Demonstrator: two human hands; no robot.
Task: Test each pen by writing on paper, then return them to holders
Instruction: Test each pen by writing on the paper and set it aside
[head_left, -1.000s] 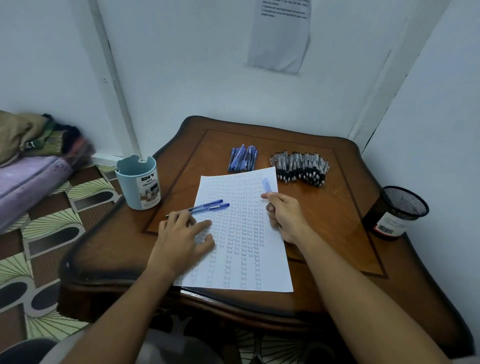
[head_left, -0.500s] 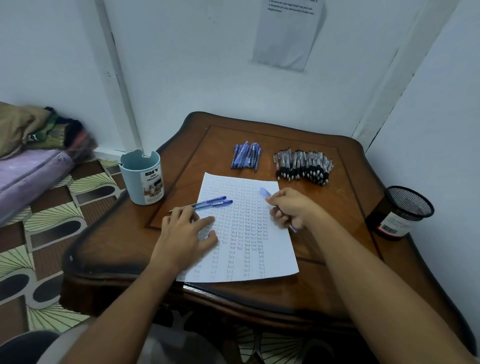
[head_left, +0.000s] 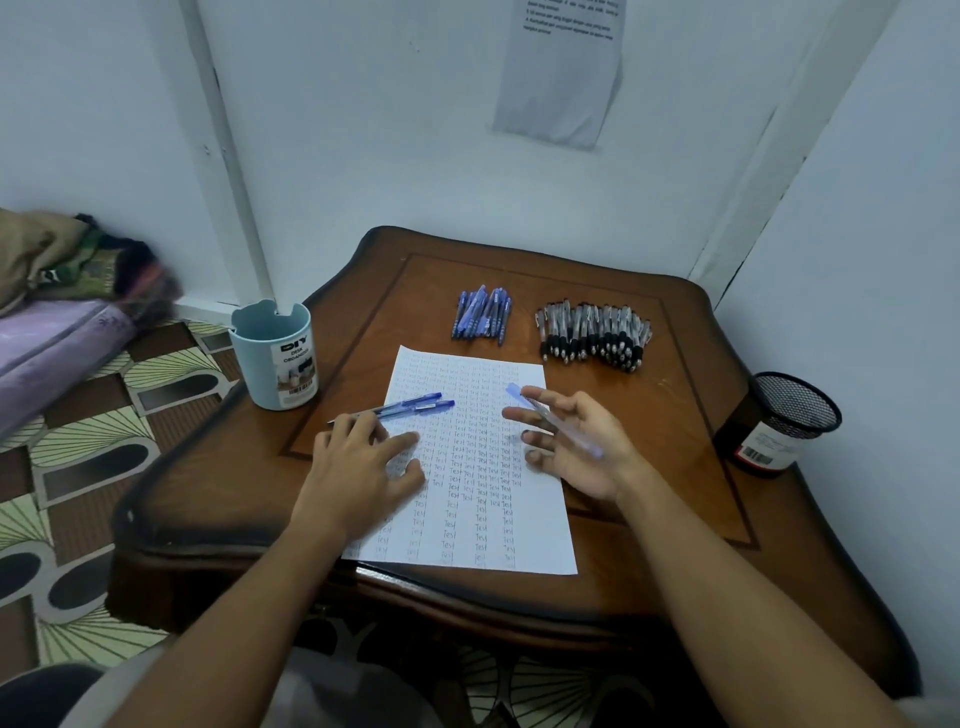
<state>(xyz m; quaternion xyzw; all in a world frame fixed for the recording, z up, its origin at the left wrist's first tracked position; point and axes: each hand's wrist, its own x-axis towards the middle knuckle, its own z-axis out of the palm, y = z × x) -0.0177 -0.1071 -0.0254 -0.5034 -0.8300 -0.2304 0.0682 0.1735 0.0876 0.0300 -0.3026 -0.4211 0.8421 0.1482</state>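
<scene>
Left hand (head_left: 358, 467) laid flat on paper (head_left: 470, 493), fingers straight. Blue pen (head_left: 556, 421) loosely cradled across spread right hand (head_left: 576, 447) fingers.

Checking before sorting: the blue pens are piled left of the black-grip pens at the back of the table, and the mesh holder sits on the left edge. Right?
Not quite. The head view shows the mesh holder on the table's right edge; the light blue cup is on the left. The blue pens do lie left of the black-grip pens.
</scene>
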